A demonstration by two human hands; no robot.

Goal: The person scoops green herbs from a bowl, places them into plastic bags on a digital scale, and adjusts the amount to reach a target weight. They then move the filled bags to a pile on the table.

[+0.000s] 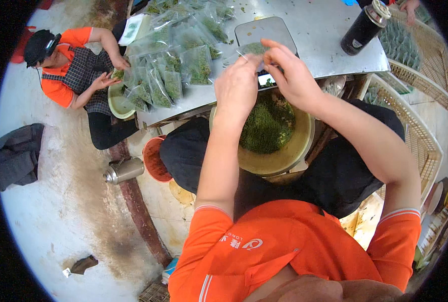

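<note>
My left hand (pixel 237 88) is raised above the table edge, its fingers closed on the rim of a clear plastic bag (pixel 255 48) with green plant pieces in it. My right hand (pixel 292 75) is close beside it, thumb and fingers bent near the bag's edge; whether they grip the bag I cannot tell. Behind the bag is a digital scale with a metal platform (pixel 278 28), its display partly hidden by my hands. Below my hands, between my knees, a large round basin (pixel 303 151) holds a heap of small green plant pieces (pixel 267 128).
Many filled clear bags (pixel 195 64) lie on the metal table (pixel 318 62) at the left. A co-worker (pixel 76 68) sits there with a pale green basin (pixel 120 104). A black flask (pixel 363 28) stands at the right, near plastic crates (pixel 429 139). A red bucket (pixel 156 158) is by my knee.
</note>
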